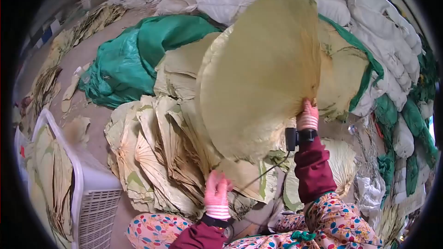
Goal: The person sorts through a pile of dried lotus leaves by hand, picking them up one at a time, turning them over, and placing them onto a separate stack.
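My right hand [308,116], in a pink-and-white striped glove, grips a large dried lotus leaf [263,74] at its right edge. The leaf is folded into a wide half-round fan and stands raised in front of me. My left hand [218,192], in the same kind of glove, is slightly blurred below the leaf's lower edge, its fingers loosely apart with nothing seen in them. Beside it lies a pile of folded dried lotus leaves [157,152]. Another dried leaf [340,161] lies to the right of my right forearm.
A white plastic basket [97,207] holding dried leaves stands at the left. Behind the pile lies a green sack [124,60]; more leaves [344,76] lie in green sacking to the right. Stacked white sacks [230,0] line the back and right. Leaf scraps lie on the floor.
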The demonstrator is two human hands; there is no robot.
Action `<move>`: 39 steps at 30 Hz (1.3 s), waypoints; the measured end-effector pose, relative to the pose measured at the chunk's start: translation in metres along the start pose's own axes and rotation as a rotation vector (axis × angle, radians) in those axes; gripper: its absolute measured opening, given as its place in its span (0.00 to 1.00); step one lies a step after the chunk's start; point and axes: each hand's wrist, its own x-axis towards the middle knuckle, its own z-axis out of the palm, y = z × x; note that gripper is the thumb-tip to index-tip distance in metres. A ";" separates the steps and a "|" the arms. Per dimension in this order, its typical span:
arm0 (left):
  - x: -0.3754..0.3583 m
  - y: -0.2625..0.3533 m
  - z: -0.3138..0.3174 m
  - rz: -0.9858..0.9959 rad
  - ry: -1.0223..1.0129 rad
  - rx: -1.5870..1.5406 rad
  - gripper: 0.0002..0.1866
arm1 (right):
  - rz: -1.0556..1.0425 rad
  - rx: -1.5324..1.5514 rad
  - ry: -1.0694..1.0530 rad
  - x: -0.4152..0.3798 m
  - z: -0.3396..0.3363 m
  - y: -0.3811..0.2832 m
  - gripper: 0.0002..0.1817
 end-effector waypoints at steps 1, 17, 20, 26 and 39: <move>0.000 0.003 0.001 0.006 0.039 0.008 0.26 | 0.091 0.076 0.060 -0.001 0.015 0.014 0.13; 0.032 -0.032 -0.040 0.007 0.301 0.255 0.26 | -0.153 -0.746 -1.400 -0.151 0.084 0.114 0.49; 0.027 -0.020 -0.035 -0.189 0.276 0.323 0.24 | -0.063 -0.594 -1.339 -0.245 0.052 0.107 0.43; 0.032 -0.033 -0.034 -0.034 0.048 0.147 0.14 | 0.047 -0.440 -1.258 -0.250 0.039 0.065 0.39; 0.026 -0.040 -0.046 0.033 -0.108 0.360 0.13 | 0.231 -0.609 -1.168 -0.246 0.004 -0.009 0.34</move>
